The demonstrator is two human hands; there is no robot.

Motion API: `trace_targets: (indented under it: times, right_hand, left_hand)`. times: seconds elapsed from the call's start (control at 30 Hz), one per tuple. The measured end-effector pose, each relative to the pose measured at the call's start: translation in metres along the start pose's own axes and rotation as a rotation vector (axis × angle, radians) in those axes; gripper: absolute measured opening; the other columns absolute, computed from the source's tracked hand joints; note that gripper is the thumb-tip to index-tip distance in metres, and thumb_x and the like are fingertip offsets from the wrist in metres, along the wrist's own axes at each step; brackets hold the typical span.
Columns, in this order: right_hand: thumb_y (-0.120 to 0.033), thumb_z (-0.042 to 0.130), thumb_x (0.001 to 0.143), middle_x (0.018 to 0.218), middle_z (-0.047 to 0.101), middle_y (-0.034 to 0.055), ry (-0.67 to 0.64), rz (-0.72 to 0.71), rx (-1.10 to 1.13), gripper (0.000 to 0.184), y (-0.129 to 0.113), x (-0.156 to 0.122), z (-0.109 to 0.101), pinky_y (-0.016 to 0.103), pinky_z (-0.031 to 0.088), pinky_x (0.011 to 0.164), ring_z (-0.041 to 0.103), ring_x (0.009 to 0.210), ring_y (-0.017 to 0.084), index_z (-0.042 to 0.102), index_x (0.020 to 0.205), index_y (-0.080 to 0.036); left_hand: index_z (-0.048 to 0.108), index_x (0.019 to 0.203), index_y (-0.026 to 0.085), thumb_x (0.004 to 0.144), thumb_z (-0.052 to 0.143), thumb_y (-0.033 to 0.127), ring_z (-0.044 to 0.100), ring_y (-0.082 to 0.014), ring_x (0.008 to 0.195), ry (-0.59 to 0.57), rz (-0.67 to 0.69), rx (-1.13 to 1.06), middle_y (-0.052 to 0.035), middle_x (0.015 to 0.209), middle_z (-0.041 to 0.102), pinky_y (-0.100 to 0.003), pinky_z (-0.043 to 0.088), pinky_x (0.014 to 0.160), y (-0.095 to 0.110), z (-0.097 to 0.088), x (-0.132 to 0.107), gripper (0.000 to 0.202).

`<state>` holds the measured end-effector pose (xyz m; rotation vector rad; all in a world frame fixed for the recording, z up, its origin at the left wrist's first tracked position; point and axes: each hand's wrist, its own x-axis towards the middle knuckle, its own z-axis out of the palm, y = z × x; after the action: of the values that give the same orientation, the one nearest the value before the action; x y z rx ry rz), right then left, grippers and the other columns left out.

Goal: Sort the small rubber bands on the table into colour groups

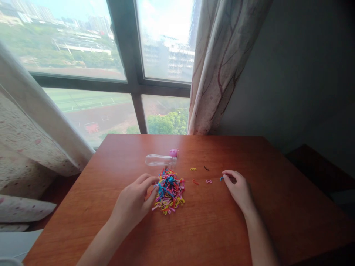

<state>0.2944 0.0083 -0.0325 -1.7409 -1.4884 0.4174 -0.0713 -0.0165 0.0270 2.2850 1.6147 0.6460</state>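
Right hand (237,187) narrow, pinching blue band (221,178) at fingertips. Band pile (169,194) just right of left hand (135,197); cannot tell if left grips. Seems placing step; next move calls for soft let-go.

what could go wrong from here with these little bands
The left hand is at the edge of the heap of bands, so a nudge might scatter them. The clear bottle lies on its side and might roll. The small blue band at the right hand might slip away.
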Motion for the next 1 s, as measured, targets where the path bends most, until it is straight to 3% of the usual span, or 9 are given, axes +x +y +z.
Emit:
trace_targets:
  times: [0.2,0.33,0.43,0.6,0.73,1.0]
  right_hand:
    - [-0.029,0.05,0.09,0.089,0.07,0.0078,-0.2,-0.163,0.08,0.021,-0.056,-0.024,0.025,0.031,0.05,0.068,0.065,0.078,0.022,0.069,0.092,-0.021]
    - [-0.019,0.055,0.087,0.081,0.069,0.0031,-0.424,-0.248,0.076,0.013,-0.091,-0.045,0.045,0.028,0.046,0.064,0.062,0.07,0.018,0.068,0.089,-0.021]
    - [-0.017,0.061,0.084,0.075,0.066,-0.0001,-0.512,-0.251,0.066,0.01,-0.107,-0.055,0.054,0.025,0.043,0.061,0.059,0.066,0.016,0.068,0.088,-0.022]
    - [-0.013,0.063,0.082,0.077,0.065,-0.0006,-0.494,-0.256,0.077,0.011,-0.109,-0.06,0.059,0.024,0.041,0.062,0.057,0.068,0.015,0.067,0.088,-0.022]
    - [-0.008,0.062,0.081,0.077,0.063,-0.0011,-0.483,-0.287,0.083,0.014,-0.104,-0.062,0.059,0.024,0.041,0.063,0.056,0.069,0.015,0.065,0.084,-0.021]
    - [-0.019,0.068,0.085,0.08,0.064,-0.0013,-0.454,-0.309,0.056,0.004,-0.107,-0.066,0.062,0.025,0.042,0.068,0.057,0.075,0.016,0.065,0.084,-0.022]
  left_hand:
    - [0.063,0.105,0.025,0.095,0.046,0.03,0.065,-0.0144,0.07,-0.019,0.017,0.048,-0.0009,0.092,0.067,-0.023,0.046,0.06,0.007,0.003,-0.011,0.021]
    - [0.062,0.093,0.025,0.094,0.047,0.031,0.065,-0.0159,0.071,-0.07,0.007,0.051,-0.0001,0.084,0.065,-0.023,0.045,0.059,0.009,0.012,-0.027,0.016]
    - [0.062,0.093,0.027,0.09,0.055,0.03,0.067,-0.0166,0.076,-0.151,0.013,0.021,0.0003,0.09,0.067,-0.023,0.047,0.062,0.012,0.02,-0.035,0.008]
    - [0.062,0.096,0.027,0.087,0.058,0.025,0.068,-0.0189,0.084,-0.231,0.016,0.012,-0.0002,0.097,0.067,-0.025,0.049,0.067,0.016,0.027,-0.036,0.01]
    - [0.062,0.097,0.026,0.095,0.046,0.024,0.067,-0.0183,0.084,-0.211,0.046,0.002,-0.0015,0.097,0.067,-0.025,0.049,0.069,0.015,0.03,-0.035,0.016]
    - [0.064,0.098,0.028,0.094,0.042,0.018,0.068,-0.017,0.083,-0.137,0.097,-0.044,-0.0018,0.098,0.068,-0.023,0.049,0.068,0.013,0.029,-0.036,0.024]
